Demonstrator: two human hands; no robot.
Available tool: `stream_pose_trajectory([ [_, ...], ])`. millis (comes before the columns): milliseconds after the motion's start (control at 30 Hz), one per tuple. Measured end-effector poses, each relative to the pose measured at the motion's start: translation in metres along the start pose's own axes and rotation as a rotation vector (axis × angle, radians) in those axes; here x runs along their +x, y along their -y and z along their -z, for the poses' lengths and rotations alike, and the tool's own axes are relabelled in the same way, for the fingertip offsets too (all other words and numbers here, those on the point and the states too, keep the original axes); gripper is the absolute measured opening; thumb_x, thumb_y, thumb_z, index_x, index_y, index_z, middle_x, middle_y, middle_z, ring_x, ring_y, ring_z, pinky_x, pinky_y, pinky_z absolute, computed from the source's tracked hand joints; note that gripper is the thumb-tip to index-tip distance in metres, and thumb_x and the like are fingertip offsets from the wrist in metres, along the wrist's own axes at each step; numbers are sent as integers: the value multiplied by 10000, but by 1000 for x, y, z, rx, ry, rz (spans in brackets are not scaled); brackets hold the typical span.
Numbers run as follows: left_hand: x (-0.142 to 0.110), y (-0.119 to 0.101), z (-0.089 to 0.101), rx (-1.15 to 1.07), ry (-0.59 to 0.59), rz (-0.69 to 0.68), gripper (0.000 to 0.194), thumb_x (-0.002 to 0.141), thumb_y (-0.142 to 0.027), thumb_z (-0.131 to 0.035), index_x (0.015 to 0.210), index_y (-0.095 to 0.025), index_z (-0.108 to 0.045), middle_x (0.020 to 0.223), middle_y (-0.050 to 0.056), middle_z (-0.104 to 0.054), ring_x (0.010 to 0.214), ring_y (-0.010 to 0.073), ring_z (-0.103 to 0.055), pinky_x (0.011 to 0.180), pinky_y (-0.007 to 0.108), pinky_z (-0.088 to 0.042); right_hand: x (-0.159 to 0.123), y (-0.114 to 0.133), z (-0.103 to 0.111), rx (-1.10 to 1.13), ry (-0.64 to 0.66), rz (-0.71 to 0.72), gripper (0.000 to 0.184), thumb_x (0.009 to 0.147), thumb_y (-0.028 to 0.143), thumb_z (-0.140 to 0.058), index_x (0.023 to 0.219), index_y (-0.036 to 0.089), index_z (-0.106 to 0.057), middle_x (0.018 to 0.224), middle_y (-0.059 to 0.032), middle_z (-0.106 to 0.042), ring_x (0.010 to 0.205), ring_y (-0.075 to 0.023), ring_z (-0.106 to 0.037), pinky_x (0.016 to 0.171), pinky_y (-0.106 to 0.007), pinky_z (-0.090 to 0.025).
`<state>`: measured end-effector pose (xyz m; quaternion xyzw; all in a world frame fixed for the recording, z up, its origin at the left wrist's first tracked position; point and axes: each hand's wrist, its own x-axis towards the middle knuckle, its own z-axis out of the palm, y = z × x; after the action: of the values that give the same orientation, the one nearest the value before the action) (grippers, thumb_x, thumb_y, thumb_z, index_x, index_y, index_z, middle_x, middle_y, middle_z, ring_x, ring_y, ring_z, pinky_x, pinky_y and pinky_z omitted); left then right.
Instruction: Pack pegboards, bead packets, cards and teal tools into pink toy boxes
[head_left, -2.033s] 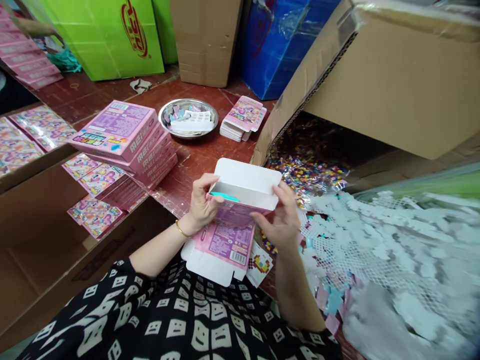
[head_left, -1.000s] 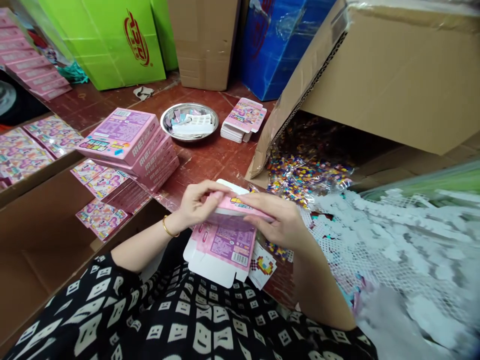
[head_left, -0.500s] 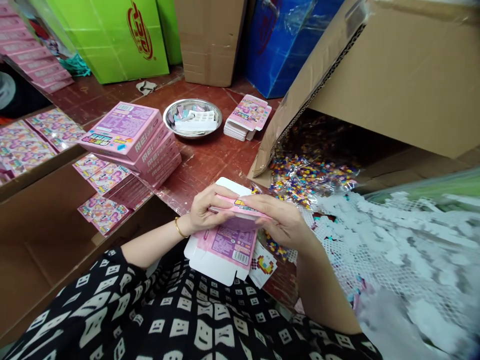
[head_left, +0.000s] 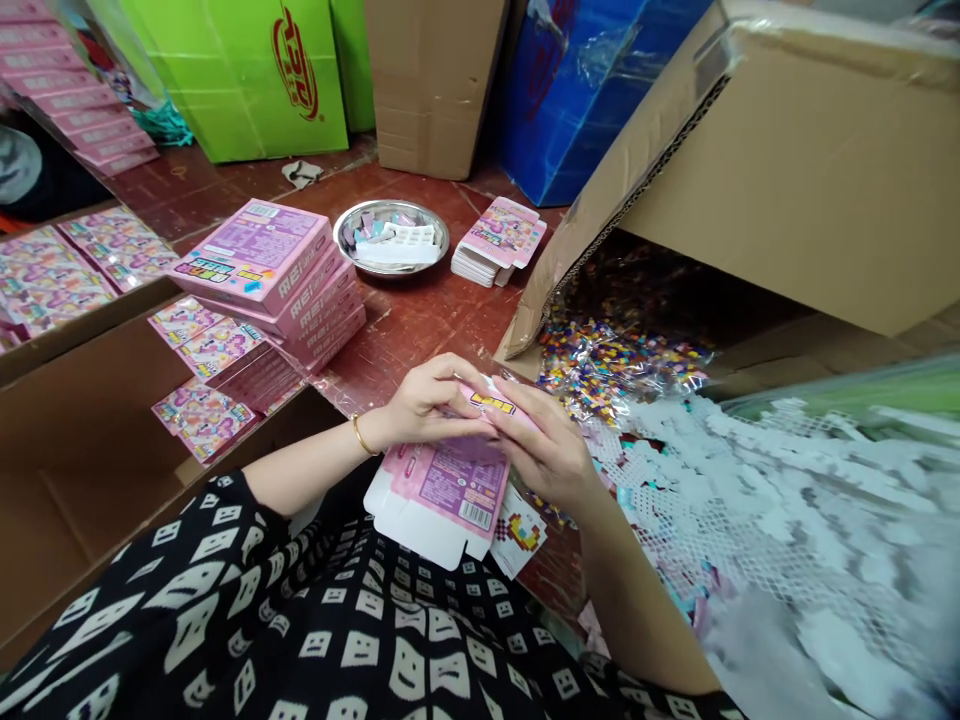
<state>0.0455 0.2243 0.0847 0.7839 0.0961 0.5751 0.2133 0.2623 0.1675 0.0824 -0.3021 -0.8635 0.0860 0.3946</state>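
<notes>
Between both hands is a small pink carton (head_left: pixel 489 402) with a yellow label on its edge. My left hand (head_left: pixel 429 402) grips its left side, fingers bent over the top. On the right, my right hand (head_left: pixel 551 440) closes round the other end, fingertips meeting near the label. Directly below lies a flattened pink and purple carton (head_left: pixel 454 490) with white flaps and a barcode, close to my lap; the hands hide whether it joins the held one. A white card (head_left: pixel 519 532) with a pixel pattern sticks out from under it.
Stacked pink boxes (head_left: pixel 259 255) stand left of a metal bowl (head_left: pixel 391 268) with small packets. Flat cartons (head_left: pixel 501 235) are piled beside it. An open cardboard box (head_left: pixel 787 170) at right spills bags of coloured beads (head_left: pixel 615 360); white netted scraps (head_left: pixel 750 510) lie nearer.
Both hands have drawn closer together over the carton, and the right fingers now bend more over its top edge. The view has shifted slightly.
</notes>
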Motion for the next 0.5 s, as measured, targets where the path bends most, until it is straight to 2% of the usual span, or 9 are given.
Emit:
stream_pose_trajectory([
  [67, -2, 3, 0, -27, -10, 25, 192, 786, -251, -823, 754, -187, -645, 874, 33, -683, 810, 144, -697, 730, 289, -598, -6, -1, 0, 50, -37, -69, 646, 875, 120, -661, 1444, 382, -503, 1538, -63, -481, 1372, -279, -513, 1081, -549, -497],
  [133, -9, 7, 0, -24, -14, 128, 184, 776, -280, -831, 835, -204, -674, 962, 62, -702, 908, 184, -711, 802, 340, -610, -12, -4, -2, 125, -132, -144, 545, 864, 145, -682, 1357, 361, -599, 1440, -68, -578, 1296, -273, -580, 1048, -537, -521],
  [167, -16, 9, 0, -19, -26, 211, 270, 756, -307, -847, 954, -227, -682, 1074, 89, -697, 990, 215, -706, 850, 375, -610, -14, -6, -4, 164, -214, -196, 482, 850, 153, -701, 1291, 342, -654, 1361, -67, -634, 1234, -264, -622, 1024, -521, -539],
  [200, -23, 9, 0, -8, -44, 297, 443, 726, -337, -867, 1107, -257, -655, 1180, 113, -672, 1055, 242, -694, 881, 405, -609, -16, -10, -6, 204, -327, -267, 422, 833, 162, -726, 1222, 322, -698, 1282, -63, -676, 1167, -250, -656, 1004, -504, -552],
  [267, -39, 7, 2, 14, -76, 439, 724, 723, -367, -862, 1349, -319, -502, 1268, 129, -642, 1093, 265, -691, 872, 426, -623, -16, -16, -11, 303, -605, -447, 355, 800, 199, -776, 1142, 284, -737, 1176, -55, -712, 1058, -218, -692, 1003, -478, -552],
  [333, -47, -2, 12, 29, -59, 529, 679, 813, -360, -779, 1395, -371, -429, 1182, 82, -692, 1007, 243, -727, 790, 401, -645, -11, -21, -16, 444, -804, -611, 389, 792, 276, -800, 1172, 260, -722, 1164, -60, -710, 1033, -196, -693, 1035, -465, -529],
  [400, -43, -16, 39, 126, -70, 598, 461, 887, -349, -685, 1313, -375, -512, 1083, 30, -731, 940, 216, -742, 754, 372, -645, -5, -22, -21, 597, -806, -679, 501, 814, 395, -777, 1284, 275, -652, 1243, -78, -679, 1062, -196, -684, 1005, -448, -546],
  [433, -35, -23, 60, 214, -113, 635, 378, 895, -358, -669, 1258, -354, -564, 1090, 22, -732, 940, 209, -738, 769, 365, -639, -3, -21, -24, 645, -743, -688, 545, 833, 452, -745, 1335, 287, -608, 1303, -93, -648, 1086, -205, -676, 965, -437, -567],
  [500, -13, -31, 118, 440, -236, 650, 282, 858, -408, -694, 1104, -273, -661, 1094, 39, -730, 938, 218, -724, 809, 378, -621, -2, -19, -31, 643, -584, -693, 551, 856, 502, -698, 1351, 289, -582, 1381, -123, -593, 1098, -220, -671, 887, -416, -596],
])
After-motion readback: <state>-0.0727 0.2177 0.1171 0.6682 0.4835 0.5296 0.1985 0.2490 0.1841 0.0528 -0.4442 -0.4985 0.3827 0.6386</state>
